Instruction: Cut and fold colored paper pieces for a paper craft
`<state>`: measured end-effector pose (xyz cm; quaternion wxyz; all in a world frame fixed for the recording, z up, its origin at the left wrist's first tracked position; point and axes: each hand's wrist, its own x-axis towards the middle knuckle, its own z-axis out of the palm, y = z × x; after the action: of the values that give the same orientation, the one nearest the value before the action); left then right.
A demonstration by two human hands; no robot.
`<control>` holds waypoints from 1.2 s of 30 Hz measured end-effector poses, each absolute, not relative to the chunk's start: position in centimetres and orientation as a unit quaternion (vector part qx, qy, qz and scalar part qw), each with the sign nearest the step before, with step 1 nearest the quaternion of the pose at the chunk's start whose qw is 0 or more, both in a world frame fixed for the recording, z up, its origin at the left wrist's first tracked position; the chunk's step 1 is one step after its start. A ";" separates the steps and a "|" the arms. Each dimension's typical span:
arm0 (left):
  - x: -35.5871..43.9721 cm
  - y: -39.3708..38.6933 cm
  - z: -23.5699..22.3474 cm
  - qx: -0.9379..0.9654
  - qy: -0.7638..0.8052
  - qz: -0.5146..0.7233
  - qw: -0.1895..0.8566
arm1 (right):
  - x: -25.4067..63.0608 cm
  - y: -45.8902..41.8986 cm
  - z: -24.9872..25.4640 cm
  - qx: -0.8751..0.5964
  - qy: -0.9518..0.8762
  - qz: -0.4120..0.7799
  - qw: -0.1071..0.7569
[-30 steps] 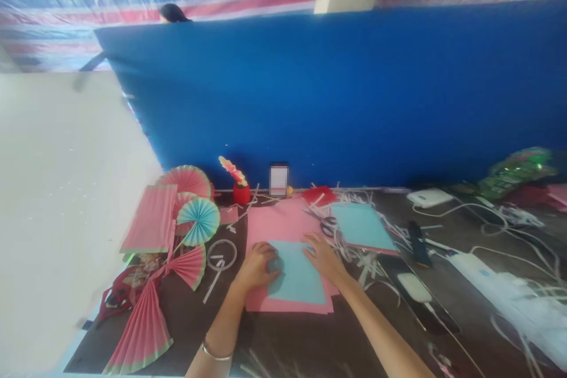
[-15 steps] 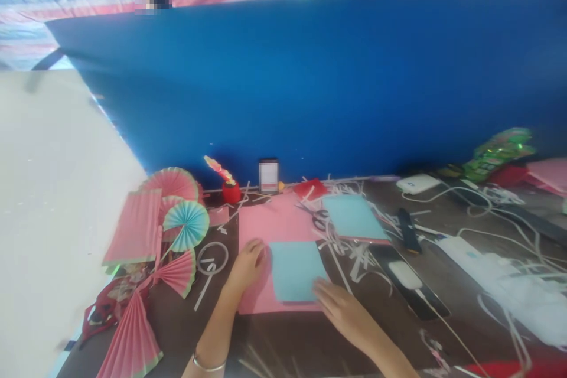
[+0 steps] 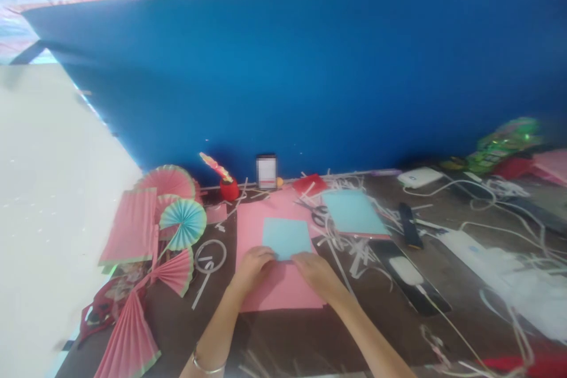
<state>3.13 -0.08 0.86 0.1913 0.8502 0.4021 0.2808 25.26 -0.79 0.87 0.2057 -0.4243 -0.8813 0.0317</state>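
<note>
A light blue sheet of paper lies over the larger pink paper in front of me. My left hand is at its near left corner, fingers curled together at the edge. Opposite it, my right hand pinches the near right corner. The fingertips are partly hidden, and the near edge of the blue sheet runs between the two hands. A second light blue sheet rests further right, with pink showing beneath its near edge. Scissors lie between the pink paper and that second sheet.
Pleated pink paper fans and a blue fan crowd the left side. A tape roll lies near my left arm. White paper strips, a black phone and white cables spread rightward. A blue panel stands behind.
The light blue sheet has moved away from me on the pink paper. My right hand has come in from its right side, and both hands now hold its near edge.
</note>
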 end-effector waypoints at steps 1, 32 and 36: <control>3.0 0.0 0.8 0.848 0.407 0.283 0.189 | 25.2 -0.3 1.1 -0.423 -0.879 0.042 0.215; 2.1 1.2 -0.2 0.712 0.550 0.346 0.267 | 24.6 2.1 -0.8 -0.502 -0.760 0.258 0.322; 2.2 1.2 -0.5 0.706 0.562 0.344 0.261 | 24.6 2.1 -0.9 -0.507 -0.755 0.259 0.326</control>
<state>2.16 1.23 -0.48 0.2605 0.7056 0.5619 0.3444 24.56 2.08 -0.85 0.3256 -0.5073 -0.7548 0.2586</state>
